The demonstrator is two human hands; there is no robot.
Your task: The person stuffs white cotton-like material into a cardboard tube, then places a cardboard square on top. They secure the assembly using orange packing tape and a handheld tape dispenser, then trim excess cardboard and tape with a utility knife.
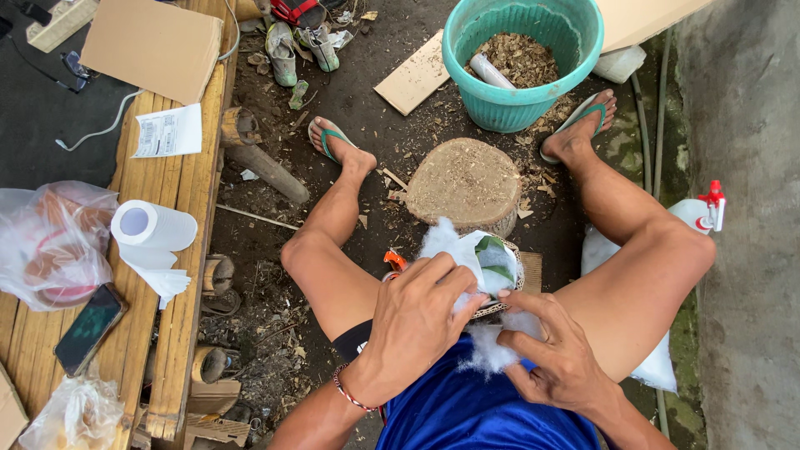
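Curling its fingers over a small woven basket (500, 275), the left hand (417, 321) grips; right hand (558, 354) fingers pinch white stuffing (492, 350).

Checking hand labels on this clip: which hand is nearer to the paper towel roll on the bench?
Left. The left hand sits on the stuffed item at centre, on the side toward the paper towel roll; the right hand grips white stuffing farther away.

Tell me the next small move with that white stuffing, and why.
Probably press the loose stuffing under the right hand up into the small basket. The left hand already grips the basket with stuffing and a green leaf in it, while a tuft still hangs outside below its rim.
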